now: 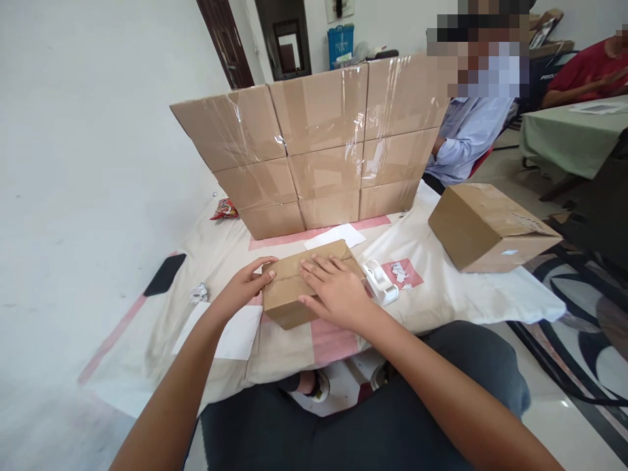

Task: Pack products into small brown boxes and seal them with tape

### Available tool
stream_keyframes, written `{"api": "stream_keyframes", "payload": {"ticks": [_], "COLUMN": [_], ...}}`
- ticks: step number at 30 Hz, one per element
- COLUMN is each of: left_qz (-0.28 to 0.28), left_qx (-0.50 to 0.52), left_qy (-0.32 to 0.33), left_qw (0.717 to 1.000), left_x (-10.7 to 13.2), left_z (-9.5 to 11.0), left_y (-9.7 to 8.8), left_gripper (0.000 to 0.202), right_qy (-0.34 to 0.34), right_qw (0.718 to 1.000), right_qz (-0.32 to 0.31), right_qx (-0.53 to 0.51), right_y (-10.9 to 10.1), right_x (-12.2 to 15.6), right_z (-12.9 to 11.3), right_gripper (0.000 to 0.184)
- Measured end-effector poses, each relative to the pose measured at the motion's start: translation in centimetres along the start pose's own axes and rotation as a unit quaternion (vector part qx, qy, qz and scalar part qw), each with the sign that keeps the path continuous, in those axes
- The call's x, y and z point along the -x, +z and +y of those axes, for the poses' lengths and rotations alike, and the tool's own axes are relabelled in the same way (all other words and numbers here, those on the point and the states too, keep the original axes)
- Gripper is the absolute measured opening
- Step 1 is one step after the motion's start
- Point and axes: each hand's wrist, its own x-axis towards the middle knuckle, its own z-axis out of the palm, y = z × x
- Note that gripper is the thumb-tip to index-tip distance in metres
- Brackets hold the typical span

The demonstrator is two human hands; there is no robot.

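A small closed cardboard box (282, 288) lies on the cloth-covered table in front of me, with a seam along its top. My left hand (245, 284) grips its left end, thumb on the top face and fingers at the back edge. Flat on the top, toward the right end, rests my right hand (338, 294), its fingers stretched out. A white tape dispenser (381, 284) stands just right of the box. Behind the box a white sheet of paper (343, 235) lies partly hidden, and another white sheet (238, 333) is under my left forearm.
A wall of stacked, taped cardboard boxes (324, 144) stands across the table's back. A larger box (485, 229) sits at the right. Paper scraps (401, 272), a crumpled paper (199, 294), a black flat object (165, 275) and a red packet (224, 209) lie about. A person (471, 131) sits beyond.
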Motion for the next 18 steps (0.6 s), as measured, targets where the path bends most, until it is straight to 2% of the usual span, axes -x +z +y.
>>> {"api": "stream_keyframes", "payload": {"ticks": [6,10,13,15,17,18], "left_qz": [-0.072,-0.076,-0.057,-0.034,0.011,0.058], "left_qx": [0.008,-0.005,-0.021,-0.024,-0.029,-0.043], "left_qy": [-0.024,-0.038,-0.046,-0.041,-0.018,0.007], "left_qw": [0.997,0.996,0.997,0.998,0.999,0.997], "left_x": [1.5,1.8,1.6,1.4,1.5,1.7], "left_z": [0.6,0.7,0.5,0.4,0.4,0.4], "left_y": [-0.9,-1.0,-0.7,-0.4,-0.1,0.2], "left_gripper": [0.089,0.092,0.090,0.090,0.089,0.085], "right_qy": [-0.002,-0.002,-0.023,-0.042,-0.016,0.019], "right_qw": [1.000,1.000,0.998,0.995,0.989,0.985], "right_qz": [0.002,0.015,0.050,0.091,0.141,0.164], "right_qx": [0.003,0.004,-0.005,-0.021,-0.040,-0.050], "right_y": [0.0,0.5,0.5,0.0,-0.9,-1.4], "right_x": [0.0,-0.1,0.3,1.0,2.2,2.9], "right_z": [0.0,-0.1,-0.1,0.4,1.8,3.0], "right_gripper": [0.058,0.059,0.054,0.045,0.035,0.032]}}
